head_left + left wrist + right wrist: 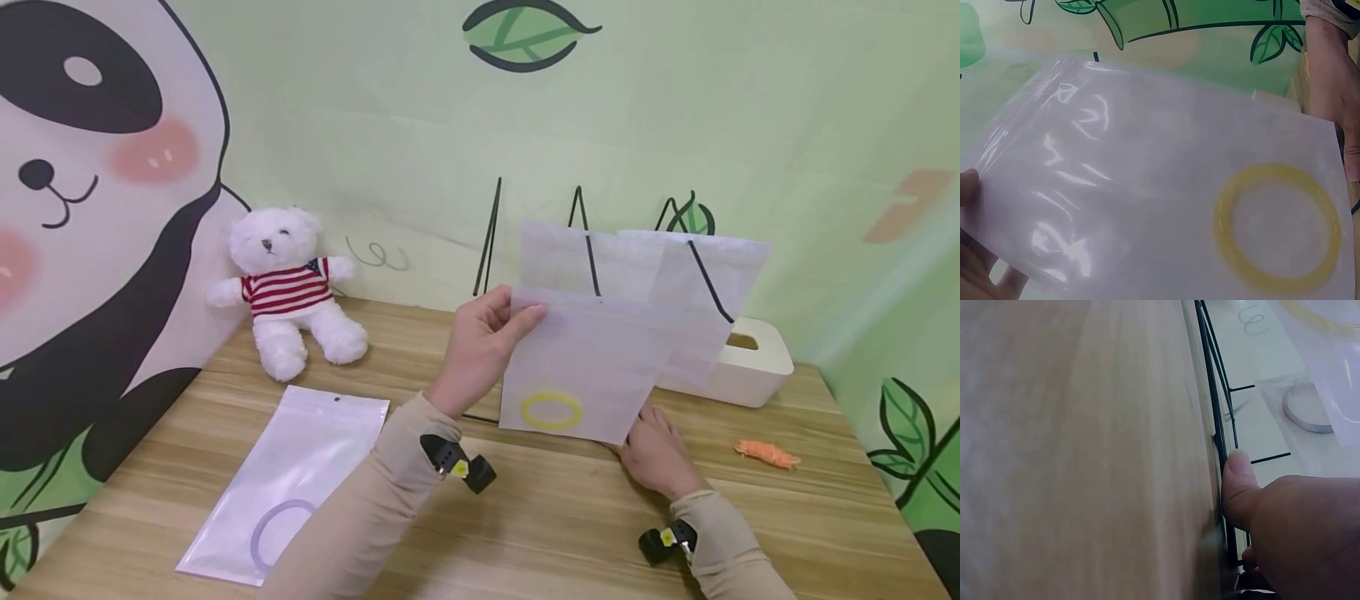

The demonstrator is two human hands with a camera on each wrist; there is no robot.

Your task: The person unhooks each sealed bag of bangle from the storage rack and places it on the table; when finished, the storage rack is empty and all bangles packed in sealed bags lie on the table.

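My left hand [483,350] pinches the upper left corner of a white plastic pouch [592,350], its thumb on the near face. A yellow ring [1222,222] shows through the pouch's lower part. Behind it stands a black wire rack [491,237], mostly hidden, with two more white pouches [708,333] on its upper prongs. Low at the rack's right side, my right hand [660,454] grips the bottom wire [1219,434]. In the right wrist view its thumb lies along the wire, with the other fingers curled below.
Another white pouch [300,450] with a pale ring inside lies flat on the wooden table [525,517], at left. A white teddy bear [288,287] in a striped shirt sits behind it. At right are a white tissue box [765,367] and an orange cord bundle [768,454].
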